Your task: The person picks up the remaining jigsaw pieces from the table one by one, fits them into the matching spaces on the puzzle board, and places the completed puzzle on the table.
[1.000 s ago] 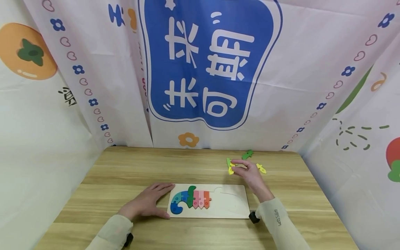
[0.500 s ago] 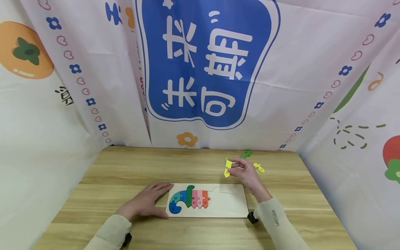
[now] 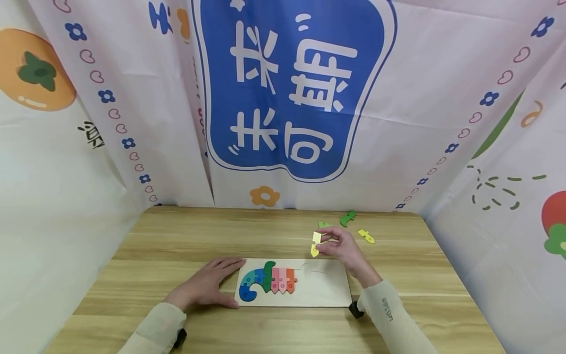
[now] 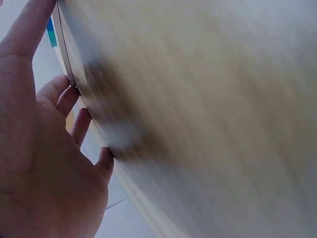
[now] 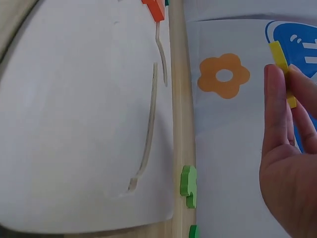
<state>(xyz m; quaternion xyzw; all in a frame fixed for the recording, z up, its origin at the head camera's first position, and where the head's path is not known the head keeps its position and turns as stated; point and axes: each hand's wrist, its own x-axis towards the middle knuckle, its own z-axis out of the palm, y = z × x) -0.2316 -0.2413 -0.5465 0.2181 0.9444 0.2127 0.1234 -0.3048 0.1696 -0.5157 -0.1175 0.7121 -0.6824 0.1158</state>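
My right hand (image 3: 346, 250) pinches a pale yellow puzzle piece (image 3: 316, 244) with a pointed lower end, held up behind the board's far edge. In the right wrist view this yellow piece (image 5: 279, 55) stands between thumb and fingertips. A light wooden puzzle board (image 3: 325, 292) lies flat on the table. Joined pieces in its left half run from a blue curl (image 3: 248, 293) through a green piece (image 3: 268, 278) and pinks to an orange piece (image 3: 290, 281). My left hand (image 3: 208, 284) rests at the board's left end, fingers and thumb spread to its corners.
Loose pieces lie beyond the right hand: a light green one (image 3: 325, 225), partly hidden, a darker green one (image 3: 348, 218) and a yellow one (image 3: 366, 236). A printed cloth (image 3: 265, 187) hangs behind the wooden table (image 3: 185, 231), with more cloth at both sides.
My right hand has come nearer the board with the yellow piece, turning its face more into view and uncovering the light green piece behind. The left hand stays at the board.
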